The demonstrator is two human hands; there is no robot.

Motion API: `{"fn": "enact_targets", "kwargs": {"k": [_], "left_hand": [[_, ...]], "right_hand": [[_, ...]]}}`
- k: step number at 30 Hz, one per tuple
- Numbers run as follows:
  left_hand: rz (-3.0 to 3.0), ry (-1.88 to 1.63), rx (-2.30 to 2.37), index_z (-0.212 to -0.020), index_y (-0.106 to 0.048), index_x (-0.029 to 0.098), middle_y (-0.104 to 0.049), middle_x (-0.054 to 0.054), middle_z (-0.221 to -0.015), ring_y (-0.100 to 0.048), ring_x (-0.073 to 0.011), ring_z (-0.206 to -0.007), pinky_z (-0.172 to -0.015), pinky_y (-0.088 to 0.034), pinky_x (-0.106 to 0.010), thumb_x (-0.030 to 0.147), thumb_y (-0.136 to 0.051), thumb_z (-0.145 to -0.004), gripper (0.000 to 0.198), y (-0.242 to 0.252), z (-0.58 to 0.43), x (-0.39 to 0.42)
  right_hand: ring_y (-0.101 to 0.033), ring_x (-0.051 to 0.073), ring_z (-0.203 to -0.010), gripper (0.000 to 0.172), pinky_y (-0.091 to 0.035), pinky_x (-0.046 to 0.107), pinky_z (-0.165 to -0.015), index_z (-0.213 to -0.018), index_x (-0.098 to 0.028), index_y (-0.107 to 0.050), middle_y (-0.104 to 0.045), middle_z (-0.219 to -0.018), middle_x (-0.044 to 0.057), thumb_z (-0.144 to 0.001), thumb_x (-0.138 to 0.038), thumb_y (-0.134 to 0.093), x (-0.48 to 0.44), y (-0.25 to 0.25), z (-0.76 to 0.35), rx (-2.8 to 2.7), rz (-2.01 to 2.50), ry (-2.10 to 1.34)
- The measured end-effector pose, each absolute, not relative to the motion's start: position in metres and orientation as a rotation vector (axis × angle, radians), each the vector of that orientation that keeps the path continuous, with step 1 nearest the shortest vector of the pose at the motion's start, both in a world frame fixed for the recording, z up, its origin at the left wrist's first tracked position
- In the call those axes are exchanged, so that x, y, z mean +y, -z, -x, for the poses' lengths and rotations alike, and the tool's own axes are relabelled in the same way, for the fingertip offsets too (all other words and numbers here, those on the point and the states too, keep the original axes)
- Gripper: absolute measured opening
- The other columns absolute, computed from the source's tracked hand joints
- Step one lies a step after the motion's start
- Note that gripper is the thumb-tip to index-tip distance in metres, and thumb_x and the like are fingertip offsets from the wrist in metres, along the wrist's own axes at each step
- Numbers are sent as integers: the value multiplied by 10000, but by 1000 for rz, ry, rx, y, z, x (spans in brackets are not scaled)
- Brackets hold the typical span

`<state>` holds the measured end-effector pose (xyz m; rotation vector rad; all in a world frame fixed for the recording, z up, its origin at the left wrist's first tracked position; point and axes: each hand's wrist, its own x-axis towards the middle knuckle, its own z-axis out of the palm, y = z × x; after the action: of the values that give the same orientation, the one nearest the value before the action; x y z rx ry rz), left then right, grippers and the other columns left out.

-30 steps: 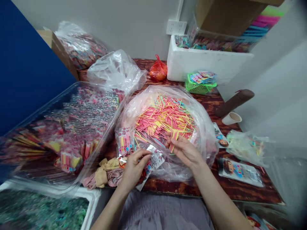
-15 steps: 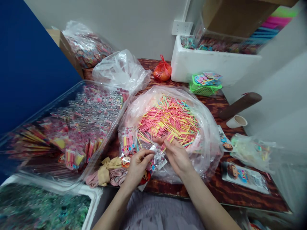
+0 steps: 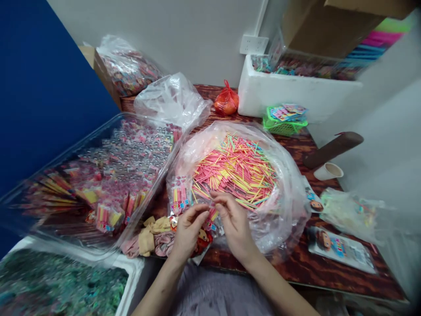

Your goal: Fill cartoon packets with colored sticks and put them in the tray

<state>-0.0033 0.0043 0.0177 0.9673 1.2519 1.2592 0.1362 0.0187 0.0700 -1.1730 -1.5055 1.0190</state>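
Note:
A small clear printed packet [image 3: 211,225] with pink and yellow sticks showing in it hangs between my hands. My left hand [image 3: 190,228] pinches its left edge between thumb and fingers. Curled over the packet's upper right side is my right hand [image 3: 236,226], thumb and fingertips closed at its mouth; the exact grip is partly hidden. Just beyond lies a large clear plastic bag [image 3: 291,193], rolled open around a heap of thin pink, yellow and green sticks [image 3: 233,171]. A filled packet [image 3: 180,195] rests left of the heap.
A clear bin [image 3: 131,149] full of filled packets stands left, above a white foam box [image 3: 131,281]. Hair ties [image 3: 151,239] lie at the front edge. At right are a paper cup [image 3: 329,171], printed packaging [image 3: 342,250] and a green basket [image 3: 284,125].
Pink and yellow sticks held in my right fingers are now down in the packet. My right hand has lowered and turned toward my left hand. The view has shifted slightly.

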Motion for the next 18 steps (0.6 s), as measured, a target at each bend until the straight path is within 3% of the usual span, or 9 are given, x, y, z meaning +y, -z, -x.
{"fn": "enact_targets", "kwargs": {"k": [7, 13, 18], "left_hand": [[-847, -1306, 1223, -953, -707, 196, -721, -33, -945, -653, -169, -894, -842, -511, -269, 331, -744, -740, 256, -16, 10, 3], [-816, -1258, 1242, -945, -684, 184, -708, -17, -876, -637, -142, -794, -741, -501, -225, 342, -742, -744, 262, -32, 30, 7], [-916, -1449, 1518, -927, -634, 189, -651, 13, -829, -601, -127, -731, -682, -473, -210, 392, -706, -763, 271, -30, 60, 33]], "right_hand": [[-532, 217, -1146, 150, -416, 394, -989, -991, -231, -622, -603, -1159, 79, -962, -221, -475, 14, -74, -125, -1720, 1165, -864], [-590, 191, -1080, 268, -464, 340, -922, -1239, -256, -541, -643, -1149, 58, -989, -291, -451, 30, -63, -143, -1630, 1095, -1087], [-508, 293, -1075, 163, -398, 449, -935, -1034, -162, -632, -619, -1084, 144, -911, -228, -547, 75, -22, -194, -1935, 1769, -342]]}}
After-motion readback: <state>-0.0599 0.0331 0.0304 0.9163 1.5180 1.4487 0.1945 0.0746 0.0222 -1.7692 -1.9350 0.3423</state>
